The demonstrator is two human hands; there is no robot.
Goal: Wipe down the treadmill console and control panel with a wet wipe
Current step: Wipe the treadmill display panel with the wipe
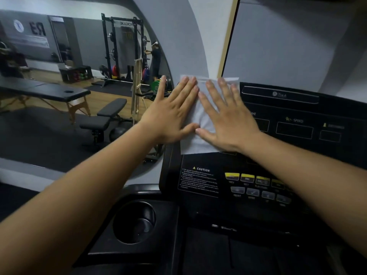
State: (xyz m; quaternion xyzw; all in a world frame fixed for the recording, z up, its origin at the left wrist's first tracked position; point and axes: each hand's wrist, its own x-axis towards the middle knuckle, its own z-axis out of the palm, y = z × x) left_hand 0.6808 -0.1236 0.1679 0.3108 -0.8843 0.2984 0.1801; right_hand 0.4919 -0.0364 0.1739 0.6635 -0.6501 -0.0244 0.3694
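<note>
Both flat, spread hands, left hand (172, 114) and right hand (228, 120), press wipe (200, 118) beneath fingers onto console (294, 147)

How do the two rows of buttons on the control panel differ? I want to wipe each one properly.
1. The upper row of buttons carries yellow strips along the top edges; the lower row of buttons is plain grey.
2. The upper row sits nearer the wet wipe; the lower row sits nearer the person.
3. The lower row starts slightly further right.

Both lie uncovered below the wipe, right of the caution label, each button with a small blurred caption beneath.
</note>
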